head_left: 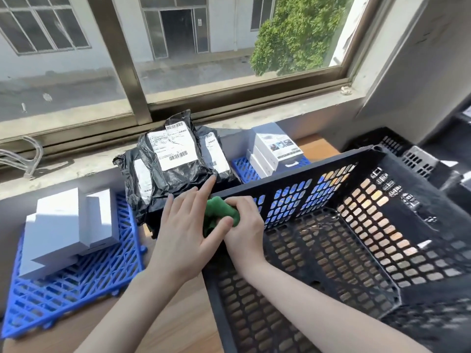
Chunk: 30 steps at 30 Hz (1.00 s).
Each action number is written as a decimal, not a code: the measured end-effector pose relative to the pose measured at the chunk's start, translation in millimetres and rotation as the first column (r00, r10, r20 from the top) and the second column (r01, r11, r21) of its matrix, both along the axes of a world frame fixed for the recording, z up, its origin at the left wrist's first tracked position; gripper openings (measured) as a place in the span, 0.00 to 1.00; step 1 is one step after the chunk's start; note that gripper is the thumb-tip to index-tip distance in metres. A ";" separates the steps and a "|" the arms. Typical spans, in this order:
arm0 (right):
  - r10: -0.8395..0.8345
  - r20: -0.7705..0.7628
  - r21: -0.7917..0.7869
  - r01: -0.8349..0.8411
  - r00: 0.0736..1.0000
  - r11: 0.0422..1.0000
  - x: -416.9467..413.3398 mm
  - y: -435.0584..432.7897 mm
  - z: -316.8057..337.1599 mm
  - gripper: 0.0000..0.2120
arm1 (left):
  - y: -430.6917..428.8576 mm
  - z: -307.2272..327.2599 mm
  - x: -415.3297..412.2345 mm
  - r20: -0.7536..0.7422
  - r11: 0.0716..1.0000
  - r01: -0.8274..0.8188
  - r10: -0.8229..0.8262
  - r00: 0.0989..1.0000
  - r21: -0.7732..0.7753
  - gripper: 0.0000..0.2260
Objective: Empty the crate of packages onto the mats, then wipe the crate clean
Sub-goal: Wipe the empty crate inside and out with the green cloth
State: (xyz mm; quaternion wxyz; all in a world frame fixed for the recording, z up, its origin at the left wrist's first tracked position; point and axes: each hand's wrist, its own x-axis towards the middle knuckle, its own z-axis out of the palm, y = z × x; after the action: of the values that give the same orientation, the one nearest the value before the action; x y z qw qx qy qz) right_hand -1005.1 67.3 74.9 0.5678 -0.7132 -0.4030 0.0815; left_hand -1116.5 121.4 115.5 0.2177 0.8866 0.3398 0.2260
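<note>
Crate (331,250) interior open from above. Left hand (183,238) and right hand (246,235), with green cloth (219,212), crowd its left corner; black mailer bags (173,159) stand just outside that corner. White boxes (66,225) fill the back of the blue mat (76,296); front grid bare. Bare tabletop strip (178,322) between mat and crate.

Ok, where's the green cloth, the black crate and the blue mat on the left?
green cloth (219,212), head view, its bunched top.
black crate (293,172), head view, top rim of its far wall.
blue mat on the left (76,291), head view, bare grid near the front.
</note>
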 end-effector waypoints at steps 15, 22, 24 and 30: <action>-0.433 -0.073 -0.114 0.424 0.898 0.898 87.8 -8.6 -11.1 0.10 | 2.3 -10.1 24.0 -0.213 0.986 0.092 -0.061 0.975 0.139 0.32; -0.058 0.190 -0.050 0.069 0.980 0.996 23.1 -2.7 -22.0 0.12 | 2.7 -8.2 23.8 -0.183 0.987 0.076 -0.050 0.982 0.139 0.33; -0.056 0.173 -0.060 0.067 0.983 0.996 28.1 -3.2 -20.6 0.11 | 2.7 -8.7 23.3 -0.171 0.989 0.067 -0.043 0.984 0.136 0.33; -0.290 0.040 -0.097 0.292 0.956 0.951 80.4 -14.8 -18.7 0.12 | 2.8 -9.7 23.5 -0.173 0.991 0.060 -0.039 0.984 0.116 0.33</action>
State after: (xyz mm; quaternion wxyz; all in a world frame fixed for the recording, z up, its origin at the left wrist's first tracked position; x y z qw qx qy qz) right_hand -924.7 52.5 56.2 0.5313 -0.7938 -0.2958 0.0084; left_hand -1093.0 124.2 105.8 0.1392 0.9224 0.3207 0.1641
